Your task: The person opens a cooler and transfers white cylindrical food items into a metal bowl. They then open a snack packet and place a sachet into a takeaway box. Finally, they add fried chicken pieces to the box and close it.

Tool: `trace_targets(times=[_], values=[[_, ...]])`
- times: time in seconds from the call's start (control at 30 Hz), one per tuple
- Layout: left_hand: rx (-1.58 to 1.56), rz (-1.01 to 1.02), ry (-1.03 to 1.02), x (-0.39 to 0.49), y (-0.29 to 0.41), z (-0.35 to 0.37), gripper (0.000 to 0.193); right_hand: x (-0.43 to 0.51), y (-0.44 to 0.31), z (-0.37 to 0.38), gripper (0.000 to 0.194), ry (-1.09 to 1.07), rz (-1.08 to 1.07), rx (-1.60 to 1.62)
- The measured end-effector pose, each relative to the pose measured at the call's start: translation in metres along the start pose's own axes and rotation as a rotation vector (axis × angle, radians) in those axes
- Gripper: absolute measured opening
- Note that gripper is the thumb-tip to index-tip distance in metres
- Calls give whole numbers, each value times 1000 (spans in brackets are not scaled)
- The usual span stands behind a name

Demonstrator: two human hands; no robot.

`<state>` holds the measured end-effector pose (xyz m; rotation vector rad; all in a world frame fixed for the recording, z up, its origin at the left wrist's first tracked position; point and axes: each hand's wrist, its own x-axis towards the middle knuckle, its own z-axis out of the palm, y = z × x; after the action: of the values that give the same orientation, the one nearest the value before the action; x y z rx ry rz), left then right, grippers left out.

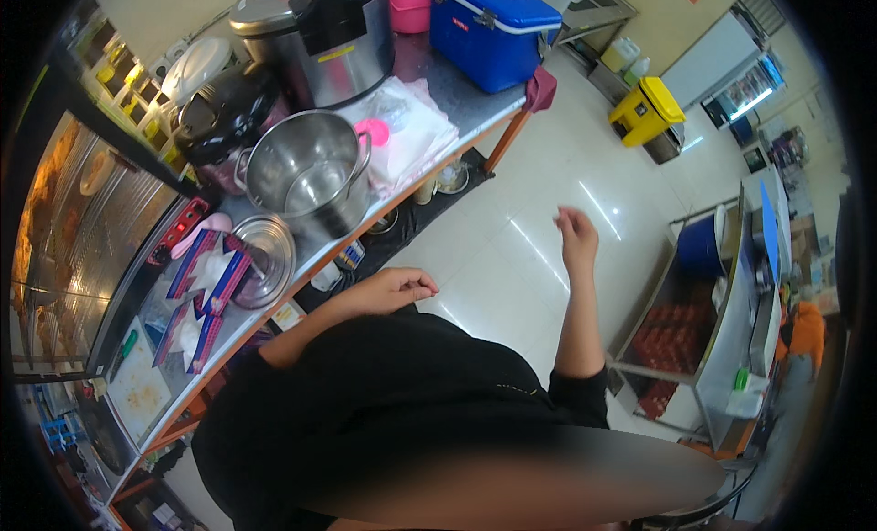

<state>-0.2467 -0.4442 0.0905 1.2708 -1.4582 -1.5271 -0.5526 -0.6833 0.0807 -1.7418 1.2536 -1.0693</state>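
Note:
My left hand (404, 288) is in front of my body with loosely bent fingers and nothing in it. It is apart from the table (257, 325), near its edge. My right hand (577, 233) hangs over the tiled floor, its fingers loosely curled, slightly blurred, with no object visible in it. On the table, left of my hands, stands a steel stockpot (301, 168) with two handles and no lid on it. A glass lid (274, 264) lies beside it, next to two opened tissue boxes (209, 270).
Behind the pot are a black rice cooker (233, 120), a large steel cooker (329, 65) and a blue cooler box (490, 41). A heated display case (75, 243) borders the table's left. A cutting board (140, 397) lies nearer. Rightward are a metal table (730, 366) and a yellow bin (644, 113).

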Motion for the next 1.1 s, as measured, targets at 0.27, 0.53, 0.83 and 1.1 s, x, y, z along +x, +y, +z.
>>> trace_targets(times=[0.27, 0.53, 0.83, 1.1], values=[[-196, -61, 175, 121, -3, -64, 22, 308, -124, 146, 24, 45, -696, -374], [-236, -10, 303, 208, 22, -129, 20, 426, -137, 197, 56, 60, -784, -917], [-222, 47, 798, 293, 57, -153, 19, 580, -198, 87, 29, 114, -800, -779], [-167, -72, 953, 371, 87, -165, 21, 632, -161, 63, 36, 365, -1169, -806]])
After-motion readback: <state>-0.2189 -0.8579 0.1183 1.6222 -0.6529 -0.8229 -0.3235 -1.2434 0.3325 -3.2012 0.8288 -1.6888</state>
